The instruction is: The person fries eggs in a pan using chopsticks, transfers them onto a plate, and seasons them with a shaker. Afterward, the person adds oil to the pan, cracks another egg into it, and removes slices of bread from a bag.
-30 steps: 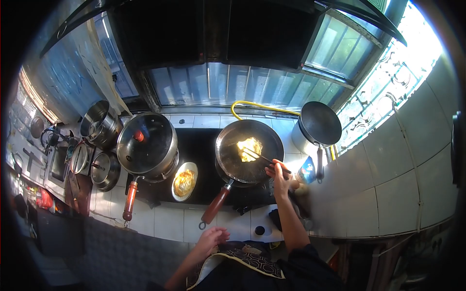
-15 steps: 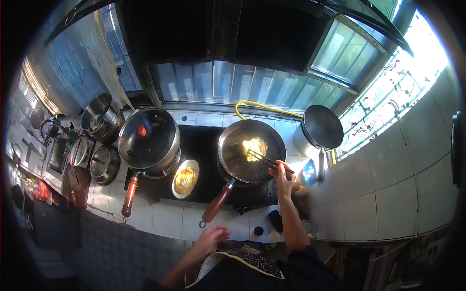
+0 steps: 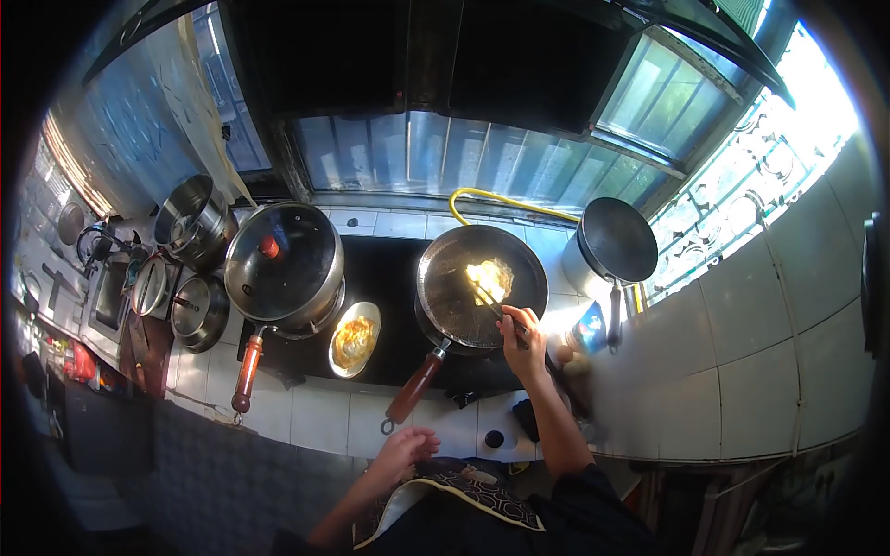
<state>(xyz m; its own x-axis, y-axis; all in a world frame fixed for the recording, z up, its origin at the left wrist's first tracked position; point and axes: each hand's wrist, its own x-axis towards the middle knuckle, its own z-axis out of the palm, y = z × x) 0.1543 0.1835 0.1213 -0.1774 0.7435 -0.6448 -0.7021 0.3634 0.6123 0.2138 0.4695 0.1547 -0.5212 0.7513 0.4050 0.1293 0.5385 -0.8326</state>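
Observation:
Dark chopsticks (image 3: 490,301) are gripped in my right hand (image 3: 525,344), which is over the right edge of the frying pan (image 3: 450,301). Their tips touch a yellow-white fried egg (image 3: 491,276) lying in the pan. The pan sits on the black stove (image 3: 389,278), its wooden handle (image 3: 414,387) pointing toward me. My left hand (image 3: 412,448) is near the counter's front edge, below that handle; its fingers are loosely curled and hold nothing. An oval white dish (image 3: 372,345) with a browned egg (image 3: 352,342) stands left of the pan.
At the left stand a lidded pan (image 3: 284,269) with a wooden handle, a steel pot (image 3: 192,222) and a smaller lidded pot (image 3: 199,313). A dark saucepan (image 3: 617,239) rests at the back right. A yellow hose (image 3: 514,203) runs behind the stove.
My right hand has moved left and slightly down, and the chopsticks now stand more steeply against the egg. My left hand has hardly moved.

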